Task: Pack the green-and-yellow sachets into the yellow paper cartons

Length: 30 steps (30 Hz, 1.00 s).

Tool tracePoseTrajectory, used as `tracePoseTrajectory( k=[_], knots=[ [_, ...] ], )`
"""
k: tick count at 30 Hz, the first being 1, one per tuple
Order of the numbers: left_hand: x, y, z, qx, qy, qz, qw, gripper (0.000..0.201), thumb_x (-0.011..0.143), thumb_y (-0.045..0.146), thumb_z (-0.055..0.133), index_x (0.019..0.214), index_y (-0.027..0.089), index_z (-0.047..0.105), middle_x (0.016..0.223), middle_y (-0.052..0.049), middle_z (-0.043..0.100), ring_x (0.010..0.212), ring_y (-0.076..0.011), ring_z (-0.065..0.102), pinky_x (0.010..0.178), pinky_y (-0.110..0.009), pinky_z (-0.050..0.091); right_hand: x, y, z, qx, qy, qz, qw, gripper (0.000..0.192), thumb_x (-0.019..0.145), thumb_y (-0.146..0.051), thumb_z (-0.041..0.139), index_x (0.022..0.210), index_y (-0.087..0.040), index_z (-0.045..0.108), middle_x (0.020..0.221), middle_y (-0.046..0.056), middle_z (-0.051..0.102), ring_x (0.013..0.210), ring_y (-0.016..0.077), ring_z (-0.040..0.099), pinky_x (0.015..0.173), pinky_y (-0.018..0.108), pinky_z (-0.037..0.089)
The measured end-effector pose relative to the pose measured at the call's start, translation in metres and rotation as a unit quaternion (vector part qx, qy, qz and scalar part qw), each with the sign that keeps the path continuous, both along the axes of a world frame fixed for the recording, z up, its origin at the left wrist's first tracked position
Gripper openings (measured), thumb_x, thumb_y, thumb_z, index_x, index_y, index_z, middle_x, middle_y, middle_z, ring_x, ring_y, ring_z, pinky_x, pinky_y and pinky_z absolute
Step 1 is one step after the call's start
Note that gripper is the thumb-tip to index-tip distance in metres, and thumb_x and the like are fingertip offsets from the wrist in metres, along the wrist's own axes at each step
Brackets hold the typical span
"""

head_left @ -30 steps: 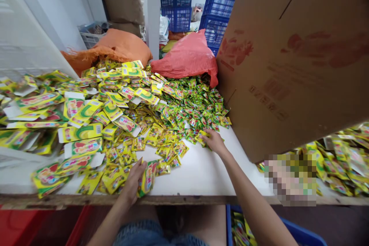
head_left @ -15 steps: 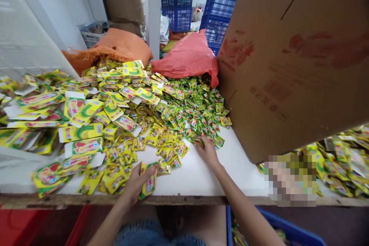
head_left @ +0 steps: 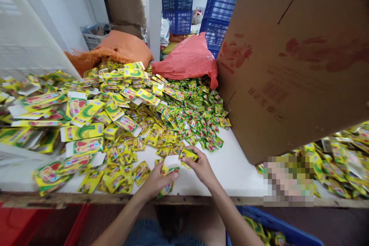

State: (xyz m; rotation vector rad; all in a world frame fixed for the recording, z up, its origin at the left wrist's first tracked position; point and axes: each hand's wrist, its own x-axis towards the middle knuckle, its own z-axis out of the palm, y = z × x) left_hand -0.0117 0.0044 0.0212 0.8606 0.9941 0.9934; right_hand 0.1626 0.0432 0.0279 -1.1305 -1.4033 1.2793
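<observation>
My left hand point(head_left: 158, 180) grips a small yellow and green carton point(head_left: 170, 169) with its white top flap open, just above the table's front edge. My right hand point(head_left: 200, 166) holds a few small yellow-green sachets point(head_left: 188, 154) right beside the carton's open mouth. The two hands nearly touch. A large heap of loose sachets point(head_left: 198, 115) spreads over the white table point(head_left: 230, 169) behind them. Flat unfolded cartons point(head_left: 83, 113) lie piled to the left.
A big tilted cardboard box point(head_left: 288, 65) fills the right side. Orange sack point(head_left: 121, 48) and red sack point(head_left: 187, 59) lie at the table's back, blue crates point(head_left: 177, 4) beyond. A blue bin point(head_left: 288, 234) with sachets sits below right, a red bin point(head_left: 17, 226) below left.
My right hand pulled back from the sachet heap toward me with sachets in it. My left hand lifted the carton, turned its open flap up, and met the right hand.
</observation>
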Motion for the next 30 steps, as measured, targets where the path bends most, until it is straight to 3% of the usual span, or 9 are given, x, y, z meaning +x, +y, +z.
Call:
tracePoseTrajectory(
  k=[3,6,10,14,17,24,27,28,30],
  knots=[
    [0.003,-0.001,-0.003,-0.007,-0.016,0.011,1.000,0.042,0.061,0.032,0.075,0.097,0.014,0.063,0.090,-0.008,0.071,0.082,-0.0225,0.065,0.078,-0.031,0.049,-0.008,-0.005,-0.005,-0.012,0.062,-0.062,0.996,0.038,0.071,-0.039,0.064,0.102,-0.022,0.050,0.091,0.003,0.064,0.079,0.0179,0.061,0.068,0.029,0.050],
    [0.003,-0.001,-0.005,-0.003,-0.026,0.002,1.000,0.043,0.061,0.031,0.075,0.099,0.015,0.062,0.092,-0.009,0.070,0.084,-0.0228,0.064,0.079,-0.031,0.049,-0.012,-0.007,-0.008,0.008,0.047,-0.105,0.993,0.030,0.075,-0.042,0.059,0.095,-0.020,0.052,0.091,0.004,0.064,0.081,0.0184,0.059,0.067,0.029,0.049],
    [0.004,0.003,-0.009,0.030,-0.039,-0.019,0.999,0.043,0.065,0.031,0.073,0.102,0.014,0.060,0.091,-0.010,0.069,0.081,-0.0216,0.064,0.077,-0.031,0.049,-0.014,-0.009,0.004,0.052,0.029,-0.148,0.987,0.027,0.077,-0.040,0.057,0.094,-0.020,0.052,0.090,0.005,0.063,0.083,0.0186,0.058,0.072,0.030,0.047],
    [0.006,0.005,-0.014,0.028,-0.007,-0.033,0.999,0.035,0.062,0.033,0.074,0.088,0.013,0.062,0.068,-0.005,0.067,0.064,-0.0173,0.061,0.064,-0.027,0.048,-0.017,-0.012,0.020,0.089,-0.022,-0.077,0.993,0.020,0.081,-0.035,0.054,0.094,-0.021,0.051,0.085,0.002,0.062,0.078,0.0164,0.057,0.070,0.027,0.047],
    [0.007,0.006,-0.019,0.042,0.015,-0.055,0.998,0.031,0.062,0.031,0.073,0.084,0.012,0.062,0.067,-0.004,0.065,0.062,-0.0155,0.058,0.062,-0.025,0.045,-0.018,-0.013,0.026,0.117,-0.136,0.006,0.984,0.013,0.082,-0.028,0.051,0.093,-0.021,0.052,0.085,0.002,0.060,0.078,0.0163,0.056,0.068,0.026,0.046],
    [0.008,0.009,-0.021,0.077,0.036,-0.099,0.991,0.019,0.065,0.026,0.069,0.079,0.013,0.063,0.067,-0.002,0.064,0.062,-0.0157,0.057,0.061,-0.024,0.045,-0.018,-0.012,0.042,0.234,-0.397,0.096,0.882,0.014,0.078,-0.011,0.050,0.089,-0.020,0.053,0.096,0.007,0.048,0.090,0.0202,0.049,0.077,0.032,0.045],
    [0.009,0.009,-0.019,0.072,0.042,-0.079,0.993,0.011,0.062,0.021,0.068,0.069,0.014,0.063,0.062,-0.002,0.064,0.062,-0.0174,0.058,0.063,-0.026,0.046,-0.026,-0.013,0.045,0.269,-0.455,0.134,0.839,0.016,0.073,-0.008,0.054,0.084,-0.019,0.054,0.094,0.007,0.048,0.090,0.0215,0.047,0.076,0.034,0.044],
    [0.009,0.009,-0.018,0.073,0.046,-0.064,0.994,0.010,0.061,0.019,0.069,0.067,0.015,0.063,0.062,-0.002,0.064,0.063,-0.0178,0.058,0.064,-0.026,0.047,-0.028,-0.014,0.046,0.276,-0.452,0.145,0.836,0.017,0.073,-0.008,0.054,0.085,-0.019,0.054,0.093,0.007,0.049,0.091,0.0215,0.047,0.077,0.034,0.044],
    [0.008,0.009,-0.019,0.076,0.045,-0.038,0.995,0.014,0.059,0.018,0.069,0.071,0.015,0.064,0.065,-0.002,0.065,0.065,-0.0182,0.059,0.065,-0.026,0.047,-0.029,-0.015,0.046,0.267,-0.410,0.159,0.858,0.020,0.076,-0.009,0.052,0.094,-0.020,0.053,0.096,0.006,0.050,0.093,0.0201,0.047,0.081,0.034,0.043]
  ],
)
